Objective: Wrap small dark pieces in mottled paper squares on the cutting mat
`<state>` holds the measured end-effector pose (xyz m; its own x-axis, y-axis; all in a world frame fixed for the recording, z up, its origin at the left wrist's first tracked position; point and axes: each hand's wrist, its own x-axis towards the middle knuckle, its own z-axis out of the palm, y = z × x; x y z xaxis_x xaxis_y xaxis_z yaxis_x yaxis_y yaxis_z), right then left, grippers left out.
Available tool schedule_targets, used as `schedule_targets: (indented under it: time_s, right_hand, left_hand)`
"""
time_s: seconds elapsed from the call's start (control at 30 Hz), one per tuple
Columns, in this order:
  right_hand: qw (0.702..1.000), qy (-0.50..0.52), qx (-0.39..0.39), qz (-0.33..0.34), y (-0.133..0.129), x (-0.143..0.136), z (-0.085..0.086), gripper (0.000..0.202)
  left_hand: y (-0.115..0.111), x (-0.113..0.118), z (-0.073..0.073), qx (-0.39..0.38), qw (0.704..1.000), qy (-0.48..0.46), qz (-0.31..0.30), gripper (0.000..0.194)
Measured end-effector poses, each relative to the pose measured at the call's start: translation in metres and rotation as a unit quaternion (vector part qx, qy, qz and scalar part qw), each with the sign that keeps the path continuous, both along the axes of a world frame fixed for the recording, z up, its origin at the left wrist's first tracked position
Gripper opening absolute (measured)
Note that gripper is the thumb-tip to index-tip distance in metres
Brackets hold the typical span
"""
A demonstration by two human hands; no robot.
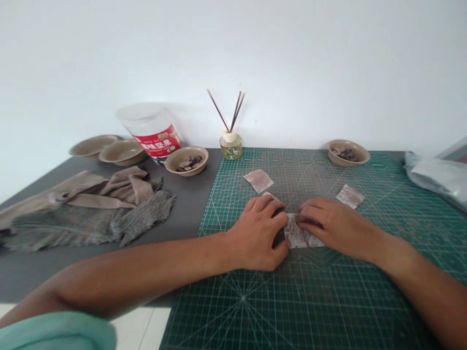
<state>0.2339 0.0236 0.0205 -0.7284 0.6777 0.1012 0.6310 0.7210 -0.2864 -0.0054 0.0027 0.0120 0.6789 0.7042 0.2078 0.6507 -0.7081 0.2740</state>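
Note:
A pale, mottled piece of thin material [297,236], paper or cloth, lies on the green cutting mat [292,301] between my hands. My left hand [260,233] is curled over its left side, thumb and index finger holding that edge down. On its right side, my right hand [324,223] has its fingers pressed together at the surface; whatever is in them is hidden in shadow. Beyond my left hand lies a similar pinkish square [259,181], and part of another pale piece [270,195] shows by its fingertips. A further square [350,196] lies beyond my right hand.
Small bowls of dark and pinkish bits stand at back left [187,161] and back right [348,153]. A reed diffuser [231,146], a tilted plastic tub [155,138], two other bowls [124,151], crumpled cloths [91,214] and a plastic bag [434,175] surround the mat.

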Motion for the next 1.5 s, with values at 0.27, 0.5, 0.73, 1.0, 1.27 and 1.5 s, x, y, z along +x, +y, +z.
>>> schedule_targets:
  time_s: [0.27,0.5,0.73,1.0,1.27,1.5]
  right_hand:
    - [0.999,0.004,-0.032,0.04,0.002,0.001,0.004,0.015]
    - [0.992,0.008,-0.086,0.09,0.003,0.002,0.004,0.016]
    - [0.996,-0.001,-0.079,0.044,0.01,0.01,0.004,0.015]
    - [0.999,0.001,-0.043,0.021,0.007,0.007,0.003,0.014]
    - [0.996,0.008,-0.066,0.061,0.001,0.001,0.006,0.016]
    - [0.991,0.009,-0.111,0.079,0.003,0.001,0.004,0.016]
  left_hand:
    - [0.004,-0.002,-0.003,-0.002,1.0,0.007,-0.005,0.041]
    - [0.004,-0.002,0.0,-0.006,1.0,0.008,-0.013,0.034]
    - [0.004,-0.003,-0.002,-0.015,1.0,-0.003,-0.011,0.041]
    - [0.004,-0.003,-0.002,-0.013,1.0,-0.003,-0.012,0.041]
    - [0.005,-0.005,-0.004,-0.02,0.999,-0.022,-0.014,0.038]
    - [0.004,-0.003,-0.004,-0.017,1.0,-0.017,-0.012,0.039]
